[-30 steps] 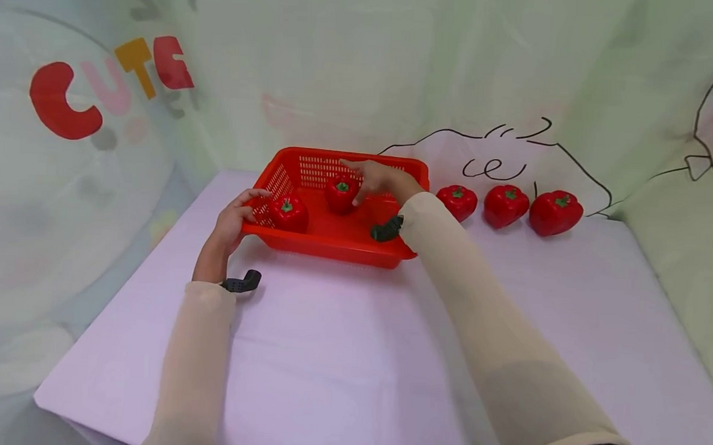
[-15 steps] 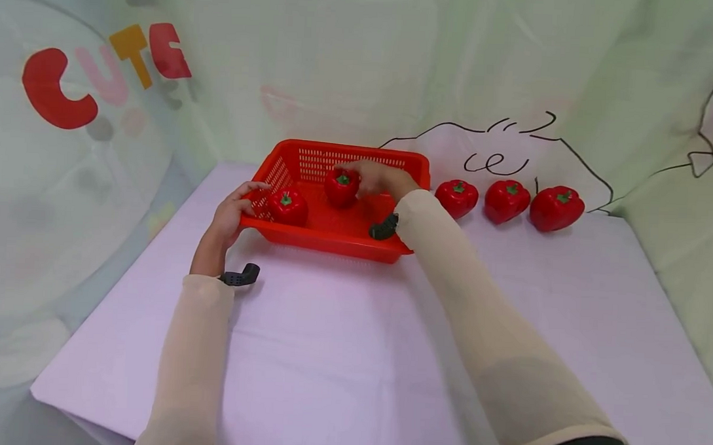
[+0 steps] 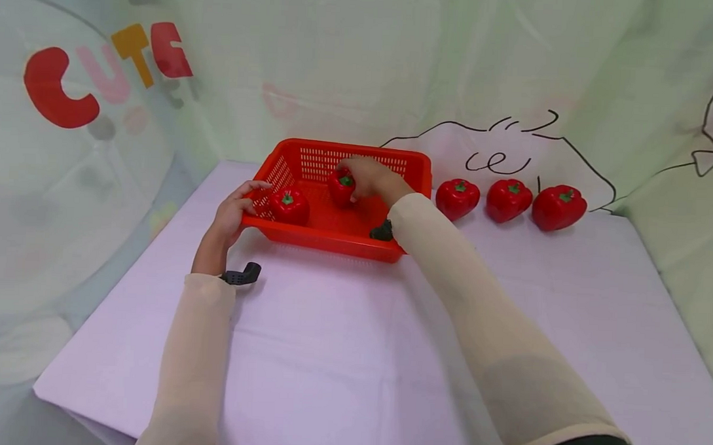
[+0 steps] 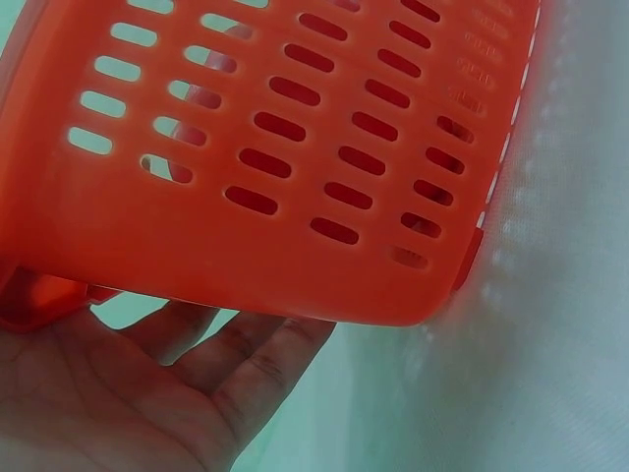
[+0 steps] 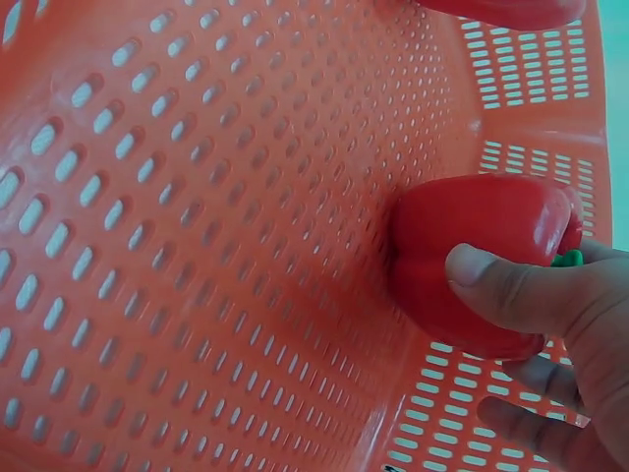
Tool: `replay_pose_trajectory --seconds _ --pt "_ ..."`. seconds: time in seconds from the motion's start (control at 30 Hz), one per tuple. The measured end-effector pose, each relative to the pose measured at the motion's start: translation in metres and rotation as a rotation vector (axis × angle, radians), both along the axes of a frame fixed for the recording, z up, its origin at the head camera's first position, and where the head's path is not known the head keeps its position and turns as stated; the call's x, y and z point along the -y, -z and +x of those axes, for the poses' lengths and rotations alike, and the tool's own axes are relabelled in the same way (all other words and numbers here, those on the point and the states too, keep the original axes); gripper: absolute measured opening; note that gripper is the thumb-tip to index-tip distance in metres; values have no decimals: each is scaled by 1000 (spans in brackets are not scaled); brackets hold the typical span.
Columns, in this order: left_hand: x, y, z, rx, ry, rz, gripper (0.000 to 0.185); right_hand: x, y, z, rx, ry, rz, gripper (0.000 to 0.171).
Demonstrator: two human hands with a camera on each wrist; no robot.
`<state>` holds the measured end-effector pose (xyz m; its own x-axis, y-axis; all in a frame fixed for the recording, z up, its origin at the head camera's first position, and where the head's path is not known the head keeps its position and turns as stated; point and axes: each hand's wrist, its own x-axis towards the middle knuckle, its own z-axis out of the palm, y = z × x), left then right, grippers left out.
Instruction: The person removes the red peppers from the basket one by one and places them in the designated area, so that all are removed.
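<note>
Your pale table point(image 3: 316, 352) spans beneath the work, with the red basket point(image 3: 332, 242) near its far edge, toward the far left corner. Your left hand point(image 3: 233, 210) grips the basket's rim at the left end, by its near left corner. Your right hand point(image 3: 370, 175) reaches inside and holds a red pepper point(image 5: 472, 246), thumb pressed on its side, around the basket's middle; you can't tell whether that pepper touches the basket's bottom. A second pepper point(image 3: 289, 209) sits in the basket's left end. Three more peppers point(image 3: 508, 203) lie in a row along the table's far edge, right of the basket.
</note>
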<state>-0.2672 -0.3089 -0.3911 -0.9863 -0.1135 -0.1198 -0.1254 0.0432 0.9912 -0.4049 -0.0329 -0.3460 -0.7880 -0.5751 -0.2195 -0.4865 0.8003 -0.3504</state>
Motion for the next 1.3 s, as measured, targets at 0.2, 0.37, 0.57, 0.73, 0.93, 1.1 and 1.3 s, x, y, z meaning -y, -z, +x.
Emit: replay_pose_trajectory --seconds 0.2,0.37,0.57,0.73,0.93,1.1,1.3 --pt "-1 0 -1 15 -5 -9 54 -2 0 0 14 33 17 93" --pt "-1 0 0 19 -2 5 55 -4 -2 1 14 11 49 94" --pt "-1 0 -1 16 -3 2 55 -10 -4 0 -15 -37 62 93" --pt "0 1 -1 8 1 -2 54 -18 -4 1 3 -35 -20 88" --pt "0 1 0 24 -6 -6 53 -25 -8 3 14 -49 -145 89" --pt "0 1 2 8 -1 -10 53 -31 -13 5 9 -47 -208 88" --pt "0 2 0 1 2 10 54 -40 -22 12 -7 -32 -296 90"
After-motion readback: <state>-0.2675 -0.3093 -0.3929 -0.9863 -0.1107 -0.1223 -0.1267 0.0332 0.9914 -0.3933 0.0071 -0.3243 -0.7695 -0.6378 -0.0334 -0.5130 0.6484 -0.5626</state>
